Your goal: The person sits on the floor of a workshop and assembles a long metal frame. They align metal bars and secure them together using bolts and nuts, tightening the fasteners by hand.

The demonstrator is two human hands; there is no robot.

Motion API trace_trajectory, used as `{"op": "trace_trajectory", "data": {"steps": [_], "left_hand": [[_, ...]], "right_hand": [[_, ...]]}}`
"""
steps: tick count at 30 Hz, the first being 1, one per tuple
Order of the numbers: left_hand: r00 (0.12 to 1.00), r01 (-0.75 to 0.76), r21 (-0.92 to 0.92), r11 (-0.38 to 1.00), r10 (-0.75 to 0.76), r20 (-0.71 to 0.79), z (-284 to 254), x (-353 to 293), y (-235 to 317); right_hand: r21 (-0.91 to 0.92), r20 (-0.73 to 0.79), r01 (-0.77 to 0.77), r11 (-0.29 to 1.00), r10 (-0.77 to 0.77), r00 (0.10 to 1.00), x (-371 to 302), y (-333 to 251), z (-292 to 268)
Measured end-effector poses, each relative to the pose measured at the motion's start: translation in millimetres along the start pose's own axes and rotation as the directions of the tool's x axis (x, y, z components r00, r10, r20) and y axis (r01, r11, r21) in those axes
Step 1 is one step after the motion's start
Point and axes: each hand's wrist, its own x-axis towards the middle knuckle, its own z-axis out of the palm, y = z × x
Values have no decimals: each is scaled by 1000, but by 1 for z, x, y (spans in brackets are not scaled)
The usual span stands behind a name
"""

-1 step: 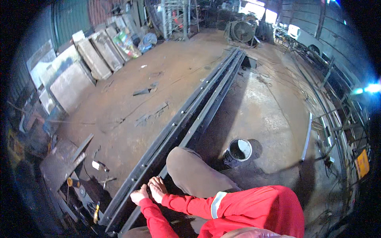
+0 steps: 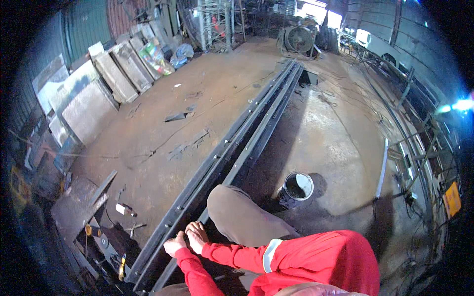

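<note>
Long dark steel rails (image 2: 205,169) run side by side from the lower left to the far middle, with several bolts along the left one. My left hand (image 2: 175,244) is closed over this pair near its close end. Right beside it, my right hand (image 2: 196,237) is closed too, its fingers curled. The two hands almost touch. Whatever sits between their fingers is hidden or too small to name. Both forearms wear red sleeves, and my bent knee (image 2: 242,209) is next to the rails.
An open metal can (image 2: 297,187) with dark contents stands right of my knee. Left of the rails lie a small bottle (image 2: 126,209), a yellow-handled tool (image 2: 122,269) and scrap metal. Slabs (image 2: 89,111) lean at the left wall. A large fan (image 2: 299,39) stands far off; metal bars (image 2: 410,148) crowd the right.
The whole view has shifted very slightly. My hands stay in the same place at the rails.
</note>
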Motion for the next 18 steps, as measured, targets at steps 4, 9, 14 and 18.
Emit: {"op": "trace_trajectory", "data": {"steps": [4,9,14,18], "left_hand": [[1000,15,10,1000,-14,-26,-4,5,5],[967,-65,12,998,60,248,-19,36,-23],[931,-107,-110,988,138,337,15,51,-45],[952,-98,-348,933,189,240,14,41,-28]], "right_hand": [[121,-55,-45,992,52,997,7,-3,17],[136,-152,37,990,-16,988,4,-19,20],[-58,-16,54,997,-55,998,0,-8,24],[-159,46,73,984,-67,997,6,-2,28]]}}
